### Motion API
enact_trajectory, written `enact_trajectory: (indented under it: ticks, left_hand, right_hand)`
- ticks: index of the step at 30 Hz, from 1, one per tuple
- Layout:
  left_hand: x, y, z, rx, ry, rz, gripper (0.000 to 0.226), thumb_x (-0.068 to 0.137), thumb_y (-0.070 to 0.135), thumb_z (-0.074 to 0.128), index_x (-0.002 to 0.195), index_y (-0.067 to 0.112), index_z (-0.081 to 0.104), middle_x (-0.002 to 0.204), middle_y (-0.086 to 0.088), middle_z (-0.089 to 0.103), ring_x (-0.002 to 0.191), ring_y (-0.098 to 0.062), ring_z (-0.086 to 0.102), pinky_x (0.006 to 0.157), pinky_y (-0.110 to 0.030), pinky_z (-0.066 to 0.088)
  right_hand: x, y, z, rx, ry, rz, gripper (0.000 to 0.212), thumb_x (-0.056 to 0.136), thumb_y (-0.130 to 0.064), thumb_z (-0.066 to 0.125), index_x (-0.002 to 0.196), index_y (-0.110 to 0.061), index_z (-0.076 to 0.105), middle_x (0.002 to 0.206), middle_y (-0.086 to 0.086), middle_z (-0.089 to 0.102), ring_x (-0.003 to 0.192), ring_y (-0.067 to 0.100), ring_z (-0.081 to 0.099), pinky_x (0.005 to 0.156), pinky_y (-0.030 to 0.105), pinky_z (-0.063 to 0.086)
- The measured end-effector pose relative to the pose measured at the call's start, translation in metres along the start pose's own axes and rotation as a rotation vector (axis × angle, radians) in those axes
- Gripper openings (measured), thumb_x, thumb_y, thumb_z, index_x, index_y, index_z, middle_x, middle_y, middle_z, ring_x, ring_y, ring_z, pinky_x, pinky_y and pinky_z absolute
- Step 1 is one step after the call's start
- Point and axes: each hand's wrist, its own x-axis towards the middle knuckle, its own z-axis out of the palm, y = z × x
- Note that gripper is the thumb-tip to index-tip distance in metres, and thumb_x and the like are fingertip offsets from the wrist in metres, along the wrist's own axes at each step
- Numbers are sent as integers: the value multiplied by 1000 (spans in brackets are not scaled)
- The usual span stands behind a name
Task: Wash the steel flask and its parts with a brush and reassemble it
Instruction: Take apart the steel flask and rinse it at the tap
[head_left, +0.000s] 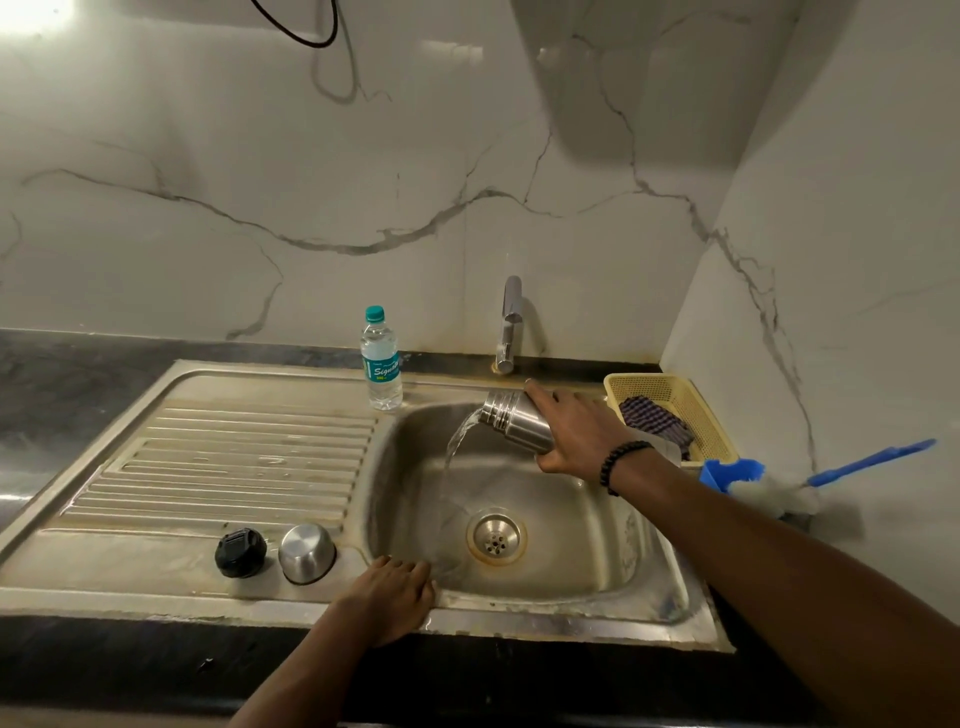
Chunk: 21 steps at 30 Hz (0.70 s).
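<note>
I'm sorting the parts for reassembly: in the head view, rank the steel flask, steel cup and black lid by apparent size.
1. steel flask, held tilted by the right hand, pouring into the sink.
2 and 3. steel cup and black lid: the cup looks slightly larger, but too close to rank. Both sit nearer the camera than the flask.

My flask (514, 422) tilts over the basin (571, 545), the basket (670, 387) to its right. Stopper (240, 552) and cup (306, 552) sit side by side on the drainboard (208, 457) at left.

The steel flask (514, 423) I'm tipping is brushed metal with a soft sheen, like its cup (306, 552) beside the matt black plastic stopper (240, 552). My sink (208, 457) is dull, stained steel with a ribbed drainboard. The wall (311, 182) is glossy marble-look tile, and the basket (670, 400) is yellow plastic mesh holding checked cloth (652, 418).
</note>
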Motion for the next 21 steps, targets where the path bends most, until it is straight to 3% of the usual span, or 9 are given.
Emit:
enact_trajectory:
  ticks: [2,5,10,21]
  left_hand:
    - [0,-1,0,0,-9,0,94,70,56,-16,123,16,51,125,-9,63,119,-28,56,103,-39,35]
    - [-2,2,-1,5,-25,6,72,93,51,-2,124,18,53,127,-6,61,120,-25,54,103,-38,34]
    - [-3,2,1,-14,20,10,99,68,56,-18,124,20,56,128,-3,61,121,-23,53,104,-36,33]
    - [-4,3,-2,-10,25,19,100,67,56,-18,123,21,57,128,-3,60,121,-22,53,105,-35,32]
  right_hand:
    - [1,3,-2,-1,-6,-4,93,72,-41,79,143,-21,22,120,12,57,103,28,59,87,38,53]
    - [2,6,-5,1,-9,2,98,72,-41,79,146,-21,19,122,13,54,106,29,58,89,39,53]
    - [3,13,-12,-47,17,-12,97,73,-43,78,147,-22,18,119,11,53,102,26,58,82,34,51]
    - [7,22,-33,-112,21,-22,94,74,-41,79,146,-21,22,123,13,54,107,29,58,88,38,50]
